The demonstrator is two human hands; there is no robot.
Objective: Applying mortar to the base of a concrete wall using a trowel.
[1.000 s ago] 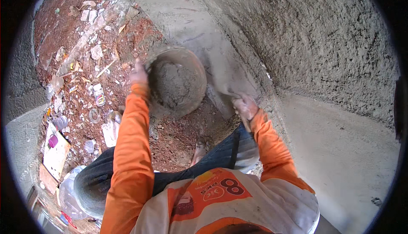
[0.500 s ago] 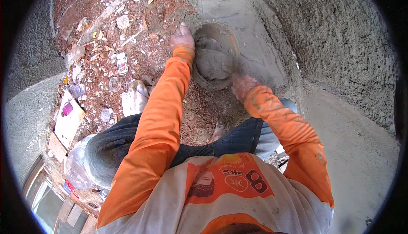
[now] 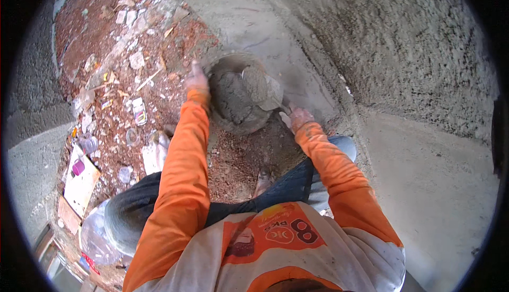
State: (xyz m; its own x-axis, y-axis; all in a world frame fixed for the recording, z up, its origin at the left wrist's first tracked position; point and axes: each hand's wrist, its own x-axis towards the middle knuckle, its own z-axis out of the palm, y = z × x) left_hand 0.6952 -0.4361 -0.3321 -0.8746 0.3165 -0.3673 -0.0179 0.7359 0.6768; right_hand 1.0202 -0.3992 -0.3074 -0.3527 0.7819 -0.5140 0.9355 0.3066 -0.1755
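Observation:
A round bucket (image 3: 237, 127) of wet grey mortar (image 3: 230, 98) stands on the dirt in front of me. My left hand (image 3: 196, 79) is closed at its left rim, though the fingertips are partly hidden. In my right hand (image 3: 298, 118), the fingers are wrapped round the handle of a trowel (image 3: 274, 96). Its flat blade lies over the right side of the bucket and carries a lump of mortar (image 3: 254, 83). Most of the trowel's handle is hidden by the hand.
Rough grey plaster covers the wall (image 3: 403, 42) on the right, above a smooth cement strip (image 3: 302, 74). Rubble and litter strew the red dirt at left, including a white board (image 3: 79, 183), a purple cup (image 3: 78, 168) and a clear plastic bag (image 3: 98, 236). My bent legs flank the near ground.
The trowel blade has lifted and turned toward the bucket's right rim with mortar on it. Bucket and both hands appear lower and further left, as the whole view has shifted.

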